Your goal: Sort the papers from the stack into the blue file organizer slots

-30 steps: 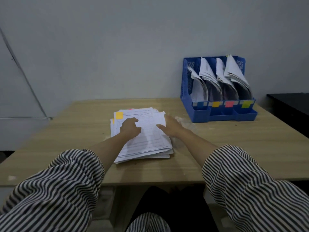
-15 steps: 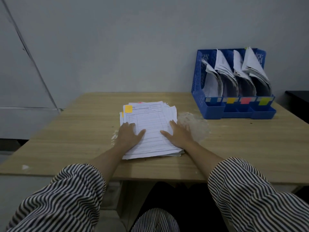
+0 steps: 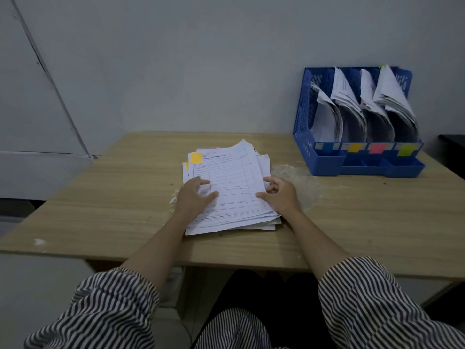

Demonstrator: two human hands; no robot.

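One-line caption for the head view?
Both hands, left hand and right hand, on white paper stack beside blue plastic file organizer.

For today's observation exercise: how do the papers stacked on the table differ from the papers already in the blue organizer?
The stack of papers lies flat on the table, while the filed papers stand upright and curl over. The stack is one loose pile under both hands; the filed papers are split among four slots of the blue organizer. The stack's top sheet bears an orange sticky note; the organizer's colour tags sit on its front rail. Both are white printed sheets.
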